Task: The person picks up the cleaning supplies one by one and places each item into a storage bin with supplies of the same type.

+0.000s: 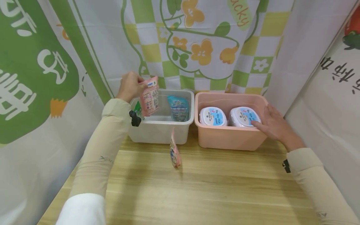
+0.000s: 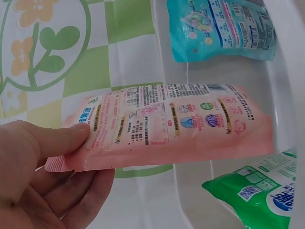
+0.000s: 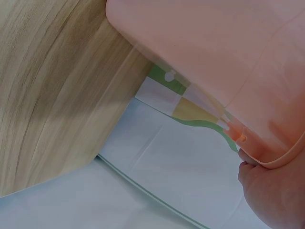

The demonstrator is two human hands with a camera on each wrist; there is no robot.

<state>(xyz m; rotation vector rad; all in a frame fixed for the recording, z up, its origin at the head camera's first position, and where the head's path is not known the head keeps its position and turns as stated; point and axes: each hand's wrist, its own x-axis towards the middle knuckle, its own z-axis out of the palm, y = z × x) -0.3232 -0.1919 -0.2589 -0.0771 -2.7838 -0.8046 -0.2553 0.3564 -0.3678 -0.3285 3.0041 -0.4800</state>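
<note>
Curtain [image 1: 202,56] with checks and flowers hangs behind two bins that stand side by side on the wooden tabletop [image 1: 225,187], narrowly apart. The pink bin [image 1: 227,139], on the right, holds two white-lidded tubs [image 1: 213,116]. Inside the grey bin [image 1: 157,132] a green pouch [image 2: 259,193] lies at the left and a blue pouch [image 1: 179,109] leans at the right. A second pouch [image 1: 175,154], pink too, shows edge-on on the tabletop in front of the grey bin, whose front wall stands between it and the held one.

The left hand [image 1: 130,86] has its grip narrow on the pink pouch [image 1: 149,99], pinching one end between thumb and fingers over the grey bin. That pouch is between the green and blue ones and partly hides the green one from the head view. Its long axis runs nearly upright there, slightly tilted, the far end pointing down into the bin's opening; its printed face is turned to the person. Whether that end touches the bin cannot be told. The right hand [image 1: 277,125] has its grip on the pink bin's right end, thumb across the rim beside the nearer tub.
</note>
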